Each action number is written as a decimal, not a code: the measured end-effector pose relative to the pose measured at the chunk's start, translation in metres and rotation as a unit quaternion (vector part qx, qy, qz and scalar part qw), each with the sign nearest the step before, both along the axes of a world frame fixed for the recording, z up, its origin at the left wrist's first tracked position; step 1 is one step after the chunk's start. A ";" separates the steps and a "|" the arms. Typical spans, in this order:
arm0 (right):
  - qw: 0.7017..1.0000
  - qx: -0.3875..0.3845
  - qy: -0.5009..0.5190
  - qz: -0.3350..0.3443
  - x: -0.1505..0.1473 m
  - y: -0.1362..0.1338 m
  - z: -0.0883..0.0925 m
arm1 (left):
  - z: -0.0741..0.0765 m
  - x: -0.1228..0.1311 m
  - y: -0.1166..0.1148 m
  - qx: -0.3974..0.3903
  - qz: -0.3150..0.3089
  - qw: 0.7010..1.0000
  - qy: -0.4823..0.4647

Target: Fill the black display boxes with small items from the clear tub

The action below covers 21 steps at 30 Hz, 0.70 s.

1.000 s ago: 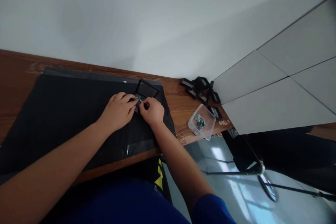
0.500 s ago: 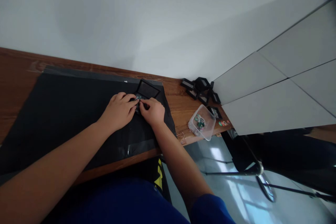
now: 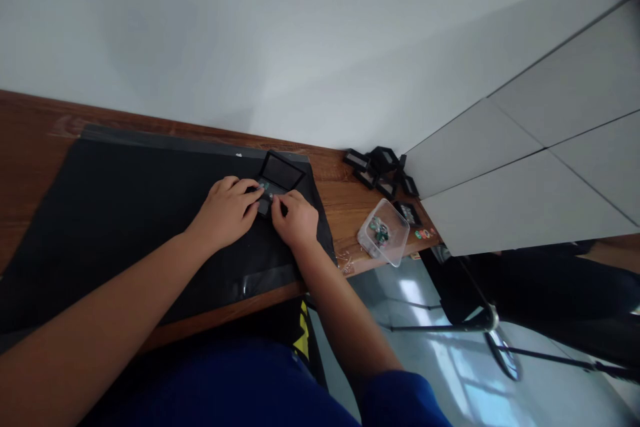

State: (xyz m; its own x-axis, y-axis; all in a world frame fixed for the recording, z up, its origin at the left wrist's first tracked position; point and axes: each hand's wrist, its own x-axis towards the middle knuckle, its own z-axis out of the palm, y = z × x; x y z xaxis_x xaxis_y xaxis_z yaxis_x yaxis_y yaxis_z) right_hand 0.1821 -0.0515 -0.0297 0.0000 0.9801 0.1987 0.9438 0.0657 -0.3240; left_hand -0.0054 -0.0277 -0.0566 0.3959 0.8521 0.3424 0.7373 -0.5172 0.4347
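Note:
A small black case (image 3: 283, 172) lies on the black mat with its lid raised toward the wall. Small greenish pieces (image 3: 265, 185) show inside it, and a tiny pale piece (image 3: 271, 195) sits close to my right fingertips. My left hand (image 3: 225, 211) grips the case's left side, index finger at the rim and thumb at the near corner. At the right side of the case, my right hand (image 3: 299, 219) has thumb and index finger brought together over it. Whatever lies between those fingertips is too small to make out.
The black mat (image 3: 125, 213) covers much of the wooden table (image 3: 333, 193). On the right stand several black cases (image 3: 385, 160) and a clear plastic tub (image 3: 400, 243) with green pieces. Small coloured rings (image 3: 425, 234) lie near the edge. Another person's dark-clothed legs (image 3: 550, 287) are at right.
My right hand has shifted slightly to the right, uncovering more of the case's inside and the tiny pale piece. My left hand stays in place on the case.

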 end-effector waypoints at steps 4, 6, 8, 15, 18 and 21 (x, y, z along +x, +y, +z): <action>0.999 0.017 0.028 0.018 0.007 -0.003 -0.005 | -0.003 0.000 0.003 -0.022 0.000 1.000 -0.012; 0.999 0.017 0.040 0.022 0.010 -0.001 -0.006 | -0.006 0.000 0.006 -0.031 0.001 0.999 -0.023; 0.998 0.017 0.053 0.035 0.011 0.001 -0.007 | -0.009 -0.001 0.010 -0.037 0.003 0.999 -0.036; 0.994 0.025 0.065 0.083 0.011 0.001 -0.006 | -0.013 -0.003 0.013 -0.044 -0.004 0.997 -0.060; 0.994 0.034 0.060 0.082 0.012 0.001 -0.007 | -0.012 -0.003 0.013 -0.048 -0.002 0.997 -0.061; 0.996 0.041 0.049 0.069 0.012 0.002 -0.008 | -0.011 -0.002 0.014 -0.048 -0.004 0.997 -0.057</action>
